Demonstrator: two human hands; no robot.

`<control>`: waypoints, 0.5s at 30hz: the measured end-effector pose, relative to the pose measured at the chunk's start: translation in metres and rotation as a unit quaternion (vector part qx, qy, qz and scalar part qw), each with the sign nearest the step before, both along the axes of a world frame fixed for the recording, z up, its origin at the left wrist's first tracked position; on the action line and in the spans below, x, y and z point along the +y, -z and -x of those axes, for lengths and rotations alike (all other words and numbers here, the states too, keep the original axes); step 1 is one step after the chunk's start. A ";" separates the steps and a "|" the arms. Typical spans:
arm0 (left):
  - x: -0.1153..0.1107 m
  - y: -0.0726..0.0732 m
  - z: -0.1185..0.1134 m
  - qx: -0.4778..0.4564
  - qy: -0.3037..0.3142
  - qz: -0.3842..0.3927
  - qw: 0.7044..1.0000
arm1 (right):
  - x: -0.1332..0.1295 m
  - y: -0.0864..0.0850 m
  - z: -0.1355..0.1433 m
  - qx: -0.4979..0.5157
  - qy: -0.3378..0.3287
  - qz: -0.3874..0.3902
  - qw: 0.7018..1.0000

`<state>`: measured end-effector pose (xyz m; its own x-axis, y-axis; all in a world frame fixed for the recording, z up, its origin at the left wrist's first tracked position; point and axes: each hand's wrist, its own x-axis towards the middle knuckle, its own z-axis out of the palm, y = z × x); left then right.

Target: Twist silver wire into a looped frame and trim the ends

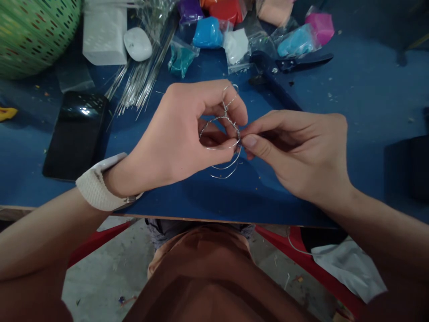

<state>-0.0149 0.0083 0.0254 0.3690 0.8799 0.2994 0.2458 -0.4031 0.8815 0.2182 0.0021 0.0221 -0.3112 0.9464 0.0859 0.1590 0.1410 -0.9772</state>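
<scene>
Watching from my end through the head cam, both hands are on the same bit of work. The wire shape (226,112) sits up in the air just over the front part of the blue table (365,103). The left hand (177,132) is curled around it, thumb and fingers gripping the loops. The right hand (304,154) has thumb and forefinger pinched on its right edge, so the fingertips of the two hands are nearly meeting.

Now the containers. I count a bunch of little clear bags along the back, each with a coloured lump in it: purple lump (190,12), red lump (229,12), blue lump (208,33), teal lump (181,59), white lump (236,46), peach lump (275,11), light blue lump (295,41) and pink lump (320,27). The white one's bag lies just beside the dark-handled tool (279,85). Far left there's a green slotted basket (33,38), cut off by the frame, and I can't tell what's in it. Next to it, a white box (104,38), contents hidden from me too. Loose wires (142,85) lie fanned out near the black phone (75,136).
</scene>
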 end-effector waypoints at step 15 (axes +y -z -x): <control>-0.002 0.008 -0.004 0.010 0.013 -0.102 0.995 | 0.001 0.004 0.004 0.033 0.008 0.025 0.999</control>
<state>-0.0114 0.0066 0.0177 0.3982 0.7916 0.4635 0.2493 -0.5797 0.7758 0.2146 0.0033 0.0179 -0.2914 0.9549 0.0580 0.0954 0.0893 -0.9914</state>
